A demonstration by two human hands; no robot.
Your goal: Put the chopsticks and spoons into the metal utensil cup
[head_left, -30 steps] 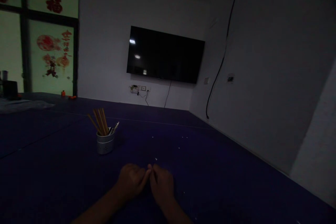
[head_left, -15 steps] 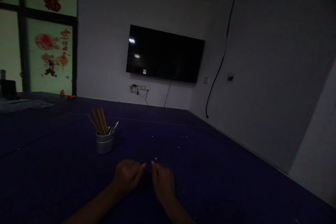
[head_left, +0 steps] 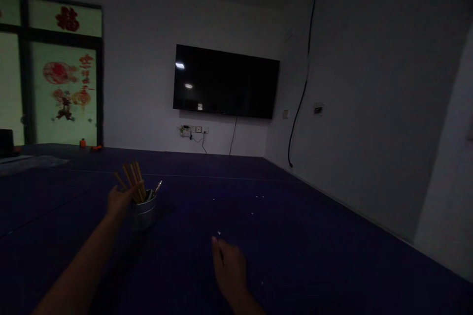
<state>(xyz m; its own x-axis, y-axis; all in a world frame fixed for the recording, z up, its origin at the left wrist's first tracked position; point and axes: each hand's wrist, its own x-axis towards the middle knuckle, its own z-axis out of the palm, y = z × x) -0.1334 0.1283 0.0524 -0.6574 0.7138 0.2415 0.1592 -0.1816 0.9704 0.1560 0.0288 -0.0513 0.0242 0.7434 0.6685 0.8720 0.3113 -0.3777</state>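
A grey metal cup [head_left: 143, 216] stands upright on the dark blue tabletop, left of centre. Several thin wooden chopsticks [head_left: 133, 174] lean out of it, with a shiny spoon-like handle [head_left: 157, 187] beside them. My left hand [head_left: 120, 202] is at the cup's rim, its fingers closed about the chopsticks; its far fingers are hidden. My right hand [head_left: 231, 266] rests on the tabletop as a loose fist, thumb against the curled fingers, with nothing visible in it. A tiny white scrap [head_left: 219, 233] lies just beyond its thumb.
More white specks [head_left: 257, 197] dot the dark blue table [head_left: 314, 236]. Far left lie clear plastic sheeting [head_left: 33, 163], a black object [head_left: 6, 141] and small orange items [head_left: 83, 142]. A wall [head_left: 369, 157] borders the table's right side; a television [head_left: 225, 82] hangs beyond.
My left hand has moved from beside my right hand, forward and left, to the chopsticks in the cup. The right hand stays a fist in nearly the same spot. The view has tilted slightly.
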